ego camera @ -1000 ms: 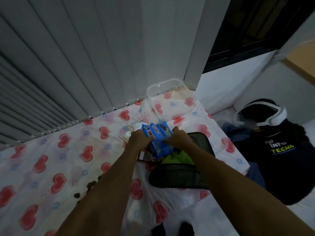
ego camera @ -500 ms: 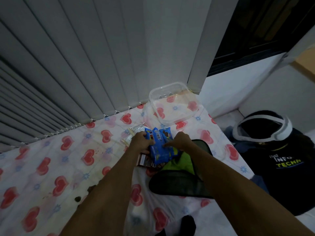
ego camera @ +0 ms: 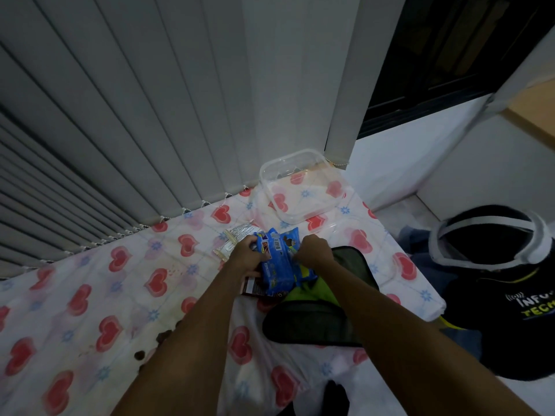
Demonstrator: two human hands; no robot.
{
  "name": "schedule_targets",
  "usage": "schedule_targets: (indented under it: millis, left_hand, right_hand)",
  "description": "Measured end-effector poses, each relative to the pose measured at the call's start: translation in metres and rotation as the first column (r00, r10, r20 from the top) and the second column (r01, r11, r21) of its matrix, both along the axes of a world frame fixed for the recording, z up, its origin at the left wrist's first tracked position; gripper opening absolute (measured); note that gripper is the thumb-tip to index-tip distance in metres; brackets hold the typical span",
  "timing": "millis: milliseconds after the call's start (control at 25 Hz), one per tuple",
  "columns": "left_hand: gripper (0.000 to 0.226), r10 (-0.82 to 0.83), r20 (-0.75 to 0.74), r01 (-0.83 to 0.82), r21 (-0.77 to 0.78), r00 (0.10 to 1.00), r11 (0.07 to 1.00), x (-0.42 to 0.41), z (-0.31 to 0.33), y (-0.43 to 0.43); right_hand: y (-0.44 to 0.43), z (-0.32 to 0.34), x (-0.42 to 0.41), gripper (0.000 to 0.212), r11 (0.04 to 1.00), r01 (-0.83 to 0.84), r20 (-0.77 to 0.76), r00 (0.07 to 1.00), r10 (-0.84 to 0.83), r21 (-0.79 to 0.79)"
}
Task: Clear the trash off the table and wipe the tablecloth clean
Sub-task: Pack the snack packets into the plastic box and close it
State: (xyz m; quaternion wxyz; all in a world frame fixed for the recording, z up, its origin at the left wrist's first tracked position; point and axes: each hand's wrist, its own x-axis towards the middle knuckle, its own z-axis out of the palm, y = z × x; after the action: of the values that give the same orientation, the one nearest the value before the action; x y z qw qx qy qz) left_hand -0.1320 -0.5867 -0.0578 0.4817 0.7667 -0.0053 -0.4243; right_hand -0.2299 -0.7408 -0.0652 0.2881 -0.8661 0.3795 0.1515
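Note:
Blue snack wrappers are bunched between both hands above the heart-patterned tablecloth. My left hand grips their left side and my right hand pinches the right side. A brown wrapper lies under the blue ones, and a pale clear wrapper sits just beyond my left hand. A dark mesh bag with a green lining lies open below the wrappers. Dark crumbs and stains spot the cloth beside my left forearm.
A clear plastic container stands at the table's far right corner against the vertical blinds. Right of the table, a black garment with a white headset on top lies on the floor. The table's right edge is close to the bag.
Both hands have stayed on the blue wrappers, shifting them slightly toward the bag's opening. The camera view has tilted a little; nothing else on the table moved.

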Motion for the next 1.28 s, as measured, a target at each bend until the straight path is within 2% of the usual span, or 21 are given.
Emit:
schedule_targets:
  millis: [280, 480, 520, 640, 760, 840, 960, 1120, 1280]
  left_hand:
    - [0.045, -0.051, 0.025, 0.052, -0.032, 0.998, 0.998, 0.006, 0.018, 0.008]
    - [0.049, -0.073, 0.061, 0.074, -0.016, 0.995, 0.997, 0.017, 0.030, 0.012]
    - [0.047, -0.066, 0.041, 0.067, -0.016, 0.997, 0.998, 0.020, 0.034, 0.012]
    - [0.041, -0.025, -0.032, 0.023, -0.070, 0.999, 0.997, 0.032, 0.055, 0.002]
    - [0.045, -0.013, -0.032, 0.009, -0.123, 0.999, 0.992, 0.048, 0.076, -0.026]
    - [0.048, 0.010, -0.050, -0.018, -0.162, 0.999, 0.987, 0.056, 0.085, -0.046]
    - [0.043, 0.030, -0.081, -0.046, -0.197, 0.996, 0.979, 0.064, 0.091, -0.077]
    - [0.038, 0.135, -0.056, -0.142, -0.166, 0.989, 0.976, 0.082, 0.078, -0.124]
    - [0.046, 0.171, 0.094, -0.171, -0.011, 0.981, 0.985, 0.105, 0.050, -0.161]
  right_hand:
    - [0.003, 0.018, 0.012, 0.016, 0.993, 0.086, 0.011, 0.996, -0.087, 0.081]
    - [0.003, 0.031, 0.017, 0.017, 0.997, 0.029, 0.007, 1.000, -0.029, 0.069]
    - [-0.002, 0.040, 0.021, 0.025, 0.999, 0.010, 0.008, 1.000, -0.010, 0.049]
    - [-0.026, 0.078, 0.035, 0.034, 0.999, -0.022, 0.013, 1.000, 0.022, -0.028]
    - [-0.056, 0.109, 0.048, 0.031, 0.997, -0.065, 0.016, 0.998, 0.065, -0.035]
    - [-0.080, 0.127, 0.053, 0.037, 0.997, -0.060, 0.029, 0.998, 0.061, -0.053]
    - [-0.115, 0.149, 0.064, 0.021, 0.997, -0.006, 0.117, 0.993, 0.015, -0.074]
    - [-0.155, 0.131, 0.091, 0.014, 0.998, 0.023, 0.178, 0.984, -0.013, -0.055]
    - [-0.170, 0.076, 0.111, 0.032, 1.000, 0.021, 0.241, 0.970, -0.024, 0.014]
